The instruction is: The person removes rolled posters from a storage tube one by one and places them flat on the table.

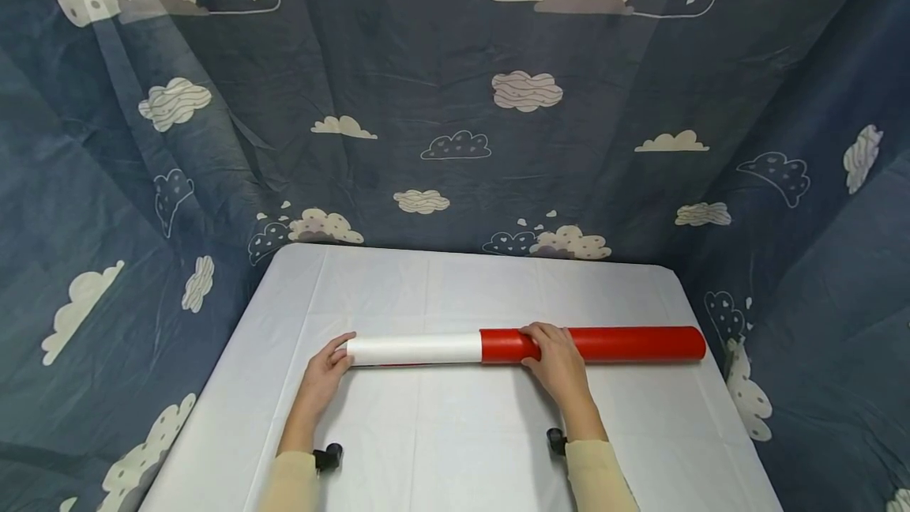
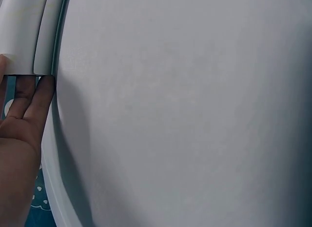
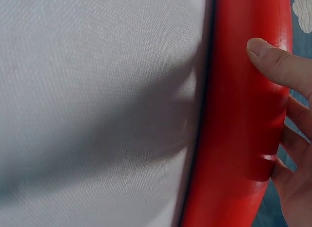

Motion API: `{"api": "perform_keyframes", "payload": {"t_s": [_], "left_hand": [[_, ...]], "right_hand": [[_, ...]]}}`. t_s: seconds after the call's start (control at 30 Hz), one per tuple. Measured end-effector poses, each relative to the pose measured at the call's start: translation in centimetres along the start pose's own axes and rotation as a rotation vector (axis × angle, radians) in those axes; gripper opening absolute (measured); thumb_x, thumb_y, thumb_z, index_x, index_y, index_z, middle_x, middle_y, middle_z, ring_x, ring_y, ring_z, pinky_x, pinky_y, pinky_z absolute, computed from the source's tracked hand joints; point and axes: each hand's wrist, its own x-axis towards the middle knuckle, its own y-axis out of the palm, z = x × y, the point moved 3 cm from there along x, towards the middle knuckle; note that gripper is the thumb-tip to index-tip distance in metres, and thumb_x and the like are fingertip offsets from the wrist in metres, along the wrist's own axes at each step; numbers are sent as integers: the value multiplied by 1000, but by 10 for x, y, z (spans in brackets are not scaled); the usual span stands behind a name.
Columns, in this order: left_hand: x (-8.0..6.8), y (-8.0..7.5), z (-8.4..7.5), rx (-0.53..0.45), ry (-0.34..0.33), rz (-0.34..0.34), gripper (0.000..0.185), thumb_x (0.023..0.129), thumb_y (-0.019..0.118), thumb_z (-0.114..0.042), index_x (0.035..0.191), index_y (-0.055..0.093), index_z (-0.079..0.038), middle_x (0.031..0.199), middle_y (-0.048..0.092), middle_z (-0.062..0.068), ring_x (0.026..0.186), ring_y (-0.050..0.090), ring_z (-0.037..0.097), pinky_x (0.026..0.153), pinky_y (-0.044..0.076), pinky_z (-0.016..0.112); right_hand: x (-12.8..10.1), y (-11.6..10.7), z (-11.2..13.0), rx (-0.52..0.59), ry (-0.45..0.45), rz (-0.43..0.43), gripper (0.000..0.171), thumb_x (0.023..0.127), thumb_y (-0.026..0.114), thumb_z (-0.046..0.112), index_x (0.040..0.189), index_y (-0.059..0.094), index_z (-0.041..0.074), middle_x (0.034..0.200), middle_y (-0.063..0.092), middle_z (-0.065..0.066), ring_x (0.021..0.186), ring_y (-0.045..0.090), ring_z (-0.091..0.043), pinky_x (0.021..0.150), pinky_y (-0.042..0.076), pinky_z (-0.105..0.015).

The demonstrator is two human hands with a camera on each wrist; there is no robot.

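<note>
A long roll lies crosswise on the white table (image 1: 455,441); its left part is white (image 1: 419,348) and its right part is red (image 1: 633,344). My left hand (image 1: 327,370) is at the roll's left end, and in the left wrist view its straight fingers (image 2: 29,107) touch the end of the white part (image 2: 27,31). My right hand (image 1: 558,358) grips the red part near the roll's middle. In the right wrist view the thumb (image 3: 275,61) lies over the red tube (image 3: 239,119) and the fingers curl round its far side.
Dark blue cloth with a cloud pattern (image 1: 455,101) hangs behind the table and on both sides. The roll's red end reaches close to the table's right edge (image 1: 711,354). Bare white tabletop (image 2: 185,114) lies in front of the roll and behind it.
</note>
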Motion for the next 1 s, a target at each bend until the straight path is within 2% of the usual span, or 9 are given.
{"api": "perform_keyframes", "payload": {"t_s": [0.23,0.57,0.7,0.87,1.0], "left_hand": [[-2,-4,-1,13,11,10,48,107,62,-10,154,56,-15,141,70,19,128,63,16,88,48,9],[0,-16,5,29,-7,13,48,108,61,-12,155,55,-17,140,71,17,134,61,24,91,47,8],[-2,-24,6,53,-17,0,48,108,61,-13,156,54,-18,141,71,16,131,62,17,91,47,7],[-3,-31,9,30,-28,-9,48,109,59,-11,156,54,-19,142,70,16,126,61,8,91,46,5],[-3,-34,9,23,-25,-10,48,109,57,-11,157,53,-17,146,67,18,131,60,12,92,46,4]], "right_hand": [[1,0,-1,-2,7,10,59,80,94,13,133,69,18,140,68,-10,136,59,-35,126,34,-62],[1,-1,1,0,8,2,58,79,95,13,132,70,18,138,69,-9,134,59,-34,126,36,-61],[0,-3,2,10,8,4,58,79,94,13,132,70,18,139,69,-10,133,60,-35,125,37,-61],[-1,-3,2,14,22,9,58,80,94,13,132,70,18,139,69,-10,134,59,-35,125,36,-61],[-1,-3,2,9,22,5,58,79,94,13,132,70,18,139,69,-10,134,59,-35,125,36,-61]]}}
